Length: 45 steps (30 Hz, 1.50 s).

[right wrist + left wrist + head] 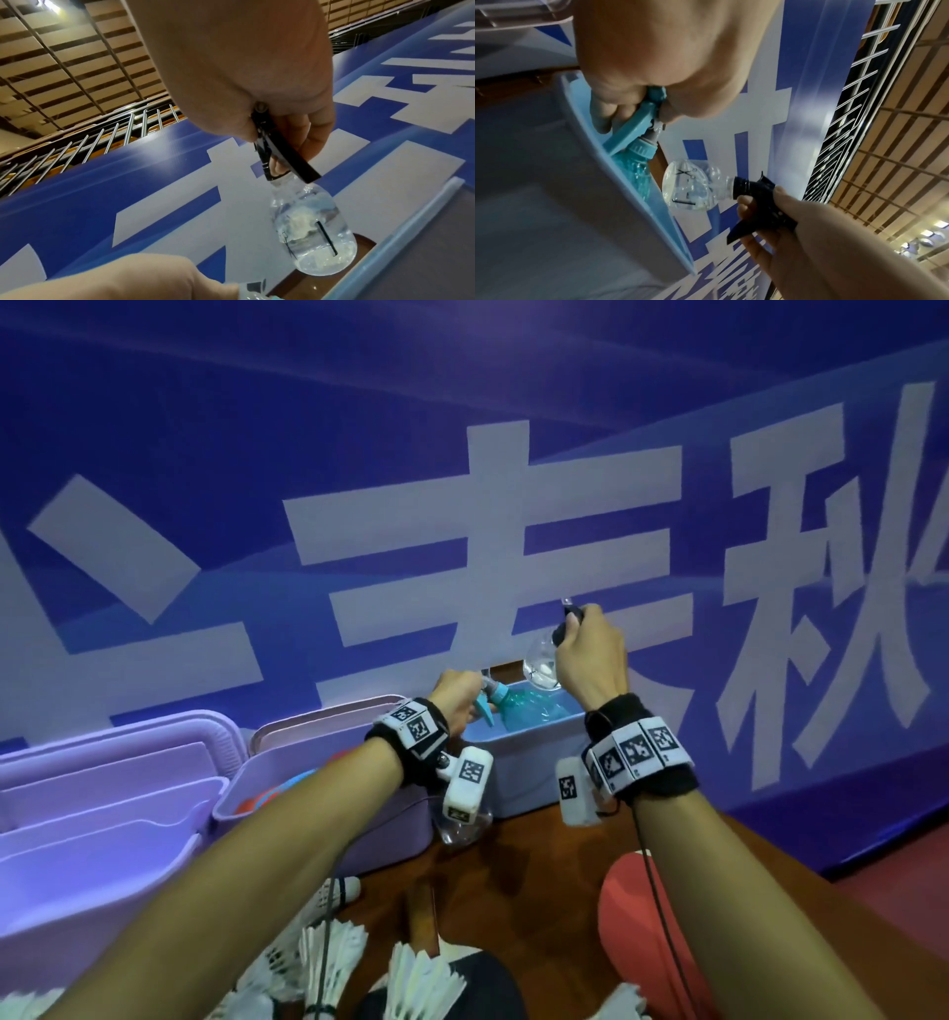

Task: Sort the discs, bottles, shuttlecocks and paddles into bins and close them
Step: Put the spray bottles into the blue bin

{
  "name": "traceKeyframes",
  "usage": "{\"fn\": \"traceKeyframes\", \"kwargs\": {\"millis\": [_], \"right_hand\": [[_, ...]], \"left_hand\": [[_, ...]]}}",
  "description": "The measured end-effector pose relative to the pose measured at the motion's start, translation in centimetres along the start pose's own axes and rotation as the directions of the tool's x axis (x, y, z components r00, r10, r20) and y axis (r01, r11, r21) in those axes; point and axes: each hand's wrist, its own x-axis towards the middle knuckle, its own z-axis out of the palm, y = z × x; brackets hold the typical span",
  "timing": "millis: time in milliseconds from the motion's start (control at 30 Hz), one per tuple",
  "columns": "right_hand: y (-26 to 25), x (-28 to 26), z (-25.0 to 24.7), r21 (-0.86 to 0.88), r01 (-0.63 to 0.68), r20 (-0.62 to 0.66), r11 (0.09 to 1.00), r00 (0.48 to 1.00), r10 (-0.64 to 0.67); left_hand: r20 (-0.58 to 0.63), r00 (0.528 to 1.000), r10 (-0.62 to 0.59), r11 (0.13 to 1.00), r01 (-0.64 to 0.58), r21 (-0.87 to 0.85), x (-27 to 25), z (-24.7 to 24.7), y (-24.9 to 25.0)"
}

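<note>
A: Behind everything hangs a blue banner [462,454] with big white characters, and the wooden table [539,855] stands right against it.

B: And the bins?

A: Three in a row along the banner. The light blue bin [524,762] on the right holds the teal spray bottle [518,711], lying tilted inside. The middle lilac bin [328,762] shows red and blue discs [277,793] at its bottom. The left lilac bin [102,814] has flat lids [102,778] lying in it.

B: The hands?

A: The left hand [454,693] has its grip clenched round the teal bottle's trigger head. The right hand [590,654] grasps the black sprayer of a clear spray bottle [542,667], which hangs above the blue bin's far edge.

B: What's on the table?

A: White shuttlecocks [334,963] nearest the camera, a red paddle [631,916] on the right, a dark paddle [462,988] with a wooden handle, and another clear bottle [462,829] between the bins.
</note>
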Motion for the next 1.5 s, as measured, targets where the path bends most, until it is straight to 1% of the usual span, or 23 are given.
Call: {"fn": "traceKeyframes", "kwargs": {"millis": [133, 300, 433, 533, 600, 633, 667, 700, 733, 767, 867, 933, 1000, 1033, 1100, 1133, 1167, 1233, 1300, 1367, 1433, 1467, 1500], "right_hand": [[0.9, -0.1, 0.8, -0.006, -0.041, 0.086, 0.999, 0.995, 0.041], [2.2, 0.0, 1.3, 0.005, -0.076, 0.110, 0.997, 0.991, 0.075], [2.0, -0.2, 1.4, -0.007, -0.074, 0.110, 0.997, 0.991, 0.075], [1.8, -0.7, 1.4, -0.018, -0.065, 0.116, 0.998, 0.991, 0.066], [2.0, -0.7, 1.4, -0.004, -0.075, 0.125, 0.997, 0.989, 0.075], [2.2, -0.5, 1.4, 0.005, -0.081, 0.132, 0.997, 0.988, 0.080], [2.4, -0.3, 1.4, 0.015, -0.088, 0.141, 0.996, 0.986, 0.085], [2.7, -0.1, 1.4, 0.023, -0.094, 0.147, 0.995, 0.985, 0.090], [2.9, 0.0, 1.3, 0.029, -0.100, 0.151, 0.995, 0.984, 0.095], [3.1, 0.2, 1.3, 0.037, -0.106, 0.152, 0.994, 0.983, 0.100], [3.7, 0.4, 1.1, 0.068, -0.128, 0.154, 0.990, 0.981, 0.116], [3.8, 0.3, 1.3, 0.085, -0.137, 0.148, 0.987, 0.981, 0.123], [3.7, 0.0, 1.9, 0.110, -0.157, 0.155, 0.982, 0.978, 0.139], [3.8, -0.2, 2.5, 0.124, -0.171, 0.163, 0.977, 0.975, 0.150], [4.1, -0.3, 3.5, 0.160, -0.207, 0.196, 0.965, 0.965, 0.175], [4.2, -0.4, 3.9, 0.174, -0.219, 0.228, 0.960, 0.957, 0.177], [4.3, -0.4, 4.3, 0.177, -0.221, 0.266, 0.959, 0.949, 0.169], [4.3, -0.6, 4.6, 0.106, -0.170, 0.342, 0.980, 0.932, 0.125], [4.3, -1.0, 4.8, -0.020, -0.098, 0.337, 0.995, 0.936, 0.099], [4.6, -1.7, 5.4, -0.151, -0.021, 0.315, 0.988, 0.947, 0.068], [4.9, -2.1, 5.6, -0.323, 0.091, 0.346, 0.942, 0.938, 0.028], [5.0, -2.1, 5.5, -0.406, 0.126, 0.376, 0.905, 0.926, 0.039], [4.9, -2.1, 5.2, -0.465, 0.130, 0.397, 0.876, 0.915, 0.075]], "left_hand": [[-0.009, 0.999, -0.032, 0.985, 0.033, 0.172, 0.9, 0.8, -1.3], [0.151, 0.975, -0.161, 0.965, 0.123, 0.233, 0.2, 0.8, -0.6], [0.150, 0.984, -0.099, 0.924, 0.035, 0.381, 0.6, 1.2, -1.0], [0.156, 0.987, -0.038, 0.831, -0.055, 0.554, 0.5, 1.7, -1.7], [0.102, 0.995, -0.020, 0.799, -0.046, 0.600, 0.8, 2.1, -2.5], [0.087, 0.996, -0.013, 0.763, -0.046, 0.645, 1.1, 2.3, -2.8], [0.083, 0.996, -0.029, 0.712, -0.038, 0.701, 1.0, 2.7, -2.7], [0.098, 0.995, -0.016, 0.651, -0.064, 0.756, 0.5, 3.0, -2.5], [0.079, 0.997, -0.028, 0.621, -0.045, 0.783, 0.3, 3.2, -2.3], [0.084, 0.996, -0.011, 0.580, -0.062, 0.812, 0.1, 3.2, -2.3], [0.170, 0.982, -0.079, 0.438, -0.119, 0.891, 0.6, 2.8, -2.8], [0.176, 0.979, -0.102, 0.446, -0.113, 0.888, 1.4, 2.6, -3.4], [0.159, 0.987, -0.007, 0.480, -0.137, 0.867, 1.3, 2.6, -3.5], [0.156, 0.985, 0.075, 0.523, -0.172, 0.835, 1.0, 2.5, -3.4], [0.137, 0.957, 0.257, 0.540, -0.260, 0.800, 0.9, 2.1, -3.6], [0.141, 0.942, 0.304, 0.507, -0.285, 0.814, 0.5, 1.9, -3.5], [0.155, 0.929, 0.336, 0.439, -0.300, 0.847, 0.5, 1.6, -3.6], [0.176, 0.944, 0.279, 0.305, -0.261, 0.916, 0.7, 1.4, -3.5], [0.174, 0.965, 0.197, 0.248, -0.220, 0.943, 1.4, 1.0, -3.4], [0.185, 0.971, 0.154, 0.233, -0.217, 0.948, 1.8, 1.0, -3.6], [0.240, 0.969, 0.056, 0.271, -0.246, 0.931, 1.9, 1.4, -3.8], [0.258, 0.966, 0.000, 0.289, -0.247, 0.925, 1.6, 1.6, -3.6], [0.271, 0.962, -0.031, 0.281, -0.251, 0.926, 1.5, 1.6, -3.7]]}}
